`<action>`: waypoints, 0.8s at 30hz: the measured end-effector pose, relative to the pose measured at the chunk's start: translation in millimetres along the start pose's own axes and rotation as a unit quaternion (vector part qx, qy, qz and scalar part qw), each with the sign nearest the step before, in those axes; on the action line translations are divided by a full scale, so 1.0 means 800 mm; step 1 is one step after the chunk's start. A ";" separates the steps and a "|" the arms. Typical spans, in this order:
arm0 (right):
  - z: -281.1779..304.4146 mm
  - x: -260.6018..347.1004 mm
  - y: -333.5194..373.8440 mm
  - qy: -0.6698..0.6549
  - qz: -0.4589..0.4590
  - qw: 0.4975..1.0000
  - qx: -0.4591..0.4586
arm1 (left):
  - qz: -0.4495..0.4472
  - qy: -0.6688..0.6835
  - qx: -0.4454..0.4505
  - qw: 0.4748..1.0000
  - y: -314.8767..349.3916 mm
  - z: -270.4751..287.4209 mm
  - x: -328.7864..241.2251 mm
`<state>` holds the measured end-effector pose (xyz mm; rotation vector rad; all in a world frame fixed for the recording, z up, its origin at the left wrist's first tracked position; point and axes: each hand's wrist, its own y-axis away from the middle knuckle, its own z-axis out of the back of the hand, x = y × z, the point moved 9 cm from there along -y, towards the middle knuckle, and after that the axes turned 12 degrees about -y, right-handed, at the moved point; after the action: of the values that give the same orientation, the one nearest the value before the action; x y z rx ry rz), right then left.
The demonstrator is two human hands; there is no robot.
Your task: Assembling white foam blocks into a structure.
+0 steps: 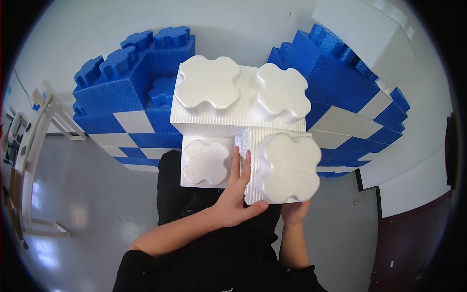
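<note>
A small white foam building block with one clover-shaped stud sits at the near right of a larger stack of white foam blocks, close in front of me. My left hand is closed on its left side, two fingers up along the side face and the thumb across the near edge. Under its near right edge is my right hand, bent against the block with the fingertips mostly hidden. Beside the small block, a lower white stud shows on the left. Two more studs top the raised far part.
Behind stand stacked blue and white foam block walls, one at the left and one at the right. A large white block lies atop the right one. At far left is a white-framed table; at lower right, a dark red panel.
</note>
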<state>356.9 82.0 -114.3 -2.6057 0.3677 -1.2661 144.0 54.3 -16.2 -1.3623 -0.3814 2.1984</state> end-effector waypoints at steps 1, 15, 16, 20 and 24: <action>-0.033 0.025 0.002 -0.041 0.011 0.999 0.006 | 0.002 0.004 -0.002 1.000 0.000 0.004 -0.009; -0.091 0.116 -0.002 0.136 0.037 0.990 -0.018 | -0.112 0.025 0.101 0.988 0.014 0.106 -0.058; -0.092 0.117 -0.004 0.149 0.034 0.988 -0.025 | -0.138 -0.014 0.143 0.980 0.016 0.105 -0.058; -0.126 0.095 0.005 0.419 0.029 0.844 0.333 | -0.116 0.018 0.179 0.977 0.015 0.131 -0.052; -0.061 0.032 0.024 0.225 -0.146 0.952 0.148 | -0.022 -0.065 0.017 0.997 0.013 0.189 -0.026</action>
<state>331.0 51.6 -71.6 -2.1577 -0.1435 -1.8554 13.6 39.0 62.8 -1.1848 -0.4145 2.2541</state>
